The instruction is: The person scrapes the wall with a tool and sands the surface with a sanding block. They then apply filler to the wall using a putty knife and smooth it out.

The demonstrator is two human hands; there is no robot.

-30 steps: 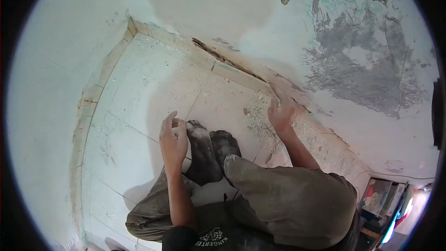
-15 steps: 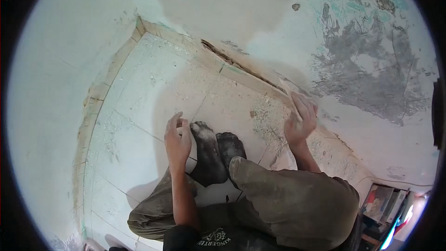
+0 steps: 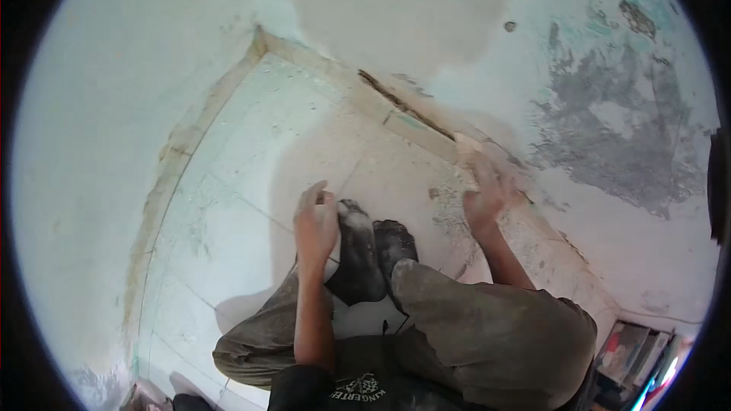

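My right hand (image 3: pixel 489 196), blurred by motion, is at the foot of the right-hand wall. Its fingertips are on a thin pale flat piece (image 3: pixel 466 149), which lies at the end of the long dark gap (image 3: pixel 403 106) above the skirting tiles (image 3: pixel 417 133). The smear hides how the fingers bear on it. My left hand (image 3: pixel 316 219) hovers over the floor beside my dark, dusty socked feet (image 3: pixel 358 251). Its fingers are loosely curled, with the thumb apart, and I see nothing held in them.
Dusty white floor tiles (image 3: pixel 228 183) carry crumbs of debris (image 3: pixel 449 209), thickest near my right hand. Tiled skirting (image 3: pixel 199 125) follows the left wall into the corner. Grey patches (image 3: pixel 617 122) mark the right wall. Cluttered items (image 3: pixel 628 350) stand at the lower right.
My right hand has tipped the pale piece from nearly upright down against the wall by the gap, its fingers more spread. My left hand has barely moved. The view has shifted slightly.
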